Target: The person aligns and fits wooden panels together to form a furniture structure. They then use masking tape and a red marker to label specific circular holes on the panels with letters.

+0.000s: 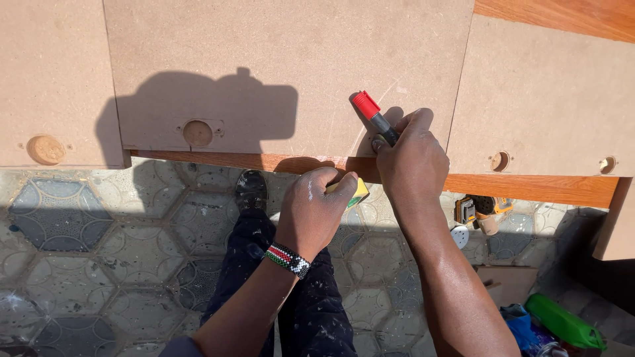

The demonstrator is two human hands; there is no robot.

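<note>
Right hand (407, 149) clamped around a red-capped marker (374, 116), tip hidden against the fibreboard panel (284, 59). Left hand (317, 205) closed on a yellow tape measure (358, 192) at the panel's edge. Likely crooked mark if tape slips.

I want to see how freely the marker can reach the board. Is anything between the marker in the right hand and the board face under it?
Nothing visible. The right hand holds the red-capped marker directly over the bare brown board; the left hand with a yellow object sits lower, at the board's edge.
</note>
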